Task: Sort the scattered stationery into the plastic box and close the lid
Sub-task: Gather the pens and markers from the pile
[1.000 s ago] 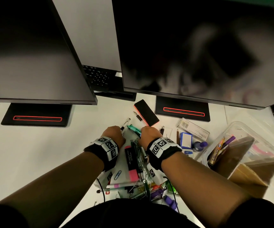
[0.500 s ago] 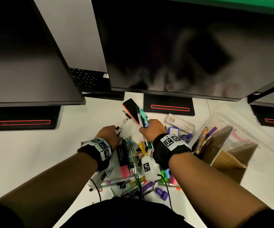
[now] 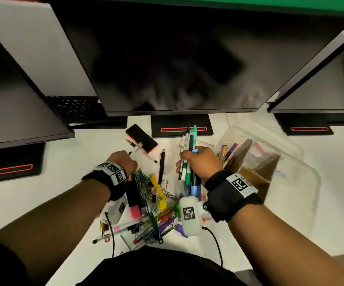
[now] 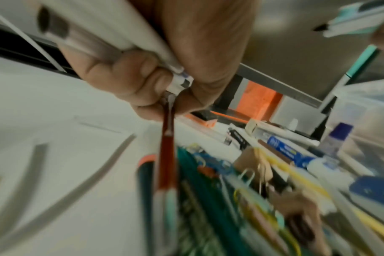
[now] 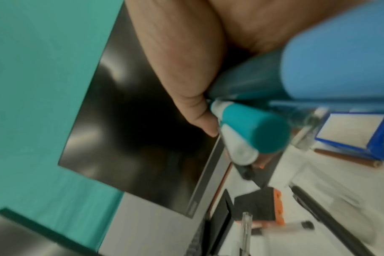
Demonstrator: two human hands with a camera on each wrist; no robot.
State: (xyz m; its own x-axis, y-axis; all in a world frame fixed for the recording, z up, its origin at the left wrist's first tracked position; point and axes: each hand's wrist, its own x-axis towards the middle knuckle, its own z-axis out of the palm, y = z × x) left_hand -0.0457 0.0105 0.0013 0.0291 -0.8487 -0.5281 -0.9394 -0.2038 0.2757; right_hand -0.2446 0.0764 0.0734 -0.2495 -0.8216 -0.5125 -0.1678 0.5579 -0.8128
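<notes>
My right hand [image 3: 200,164] grips a bundle of pens [image 3: 189,145], teal, blue, black and white, held upright just left of the clear plastic box [image 3: 235,133]. Up close in the right wrist view, my right hand [image 5: 186,86] wraps round the teal and blue barrels of the bundle of pens [image 5: 252,131]. My left hand [image 3: 123,162] sits at the upper left of the stationery pile [image 3: 152,203]. In the left wrist view my left hand [image 4: 147,83] grips a white pen [image 4: 121,29] and a red pen [image 4: 167,155]. The box holds markers and brown card pieces.
A black eraser block with an orange edge [image 3: 141,138] and a black pen [image 3: 161,166] lie beyond the pile. Dark monitors [image 3: 187,58] overhang the desk's back, with their stands [image 3: 181,129] below. A blue and white box [image 5: 351,131] lies near the plastic box.
My right hand has lifted the bundle of pens off the pile and carried it right, up to the plastic box. My left hand has stayed at the pile's upper left.
</notes>
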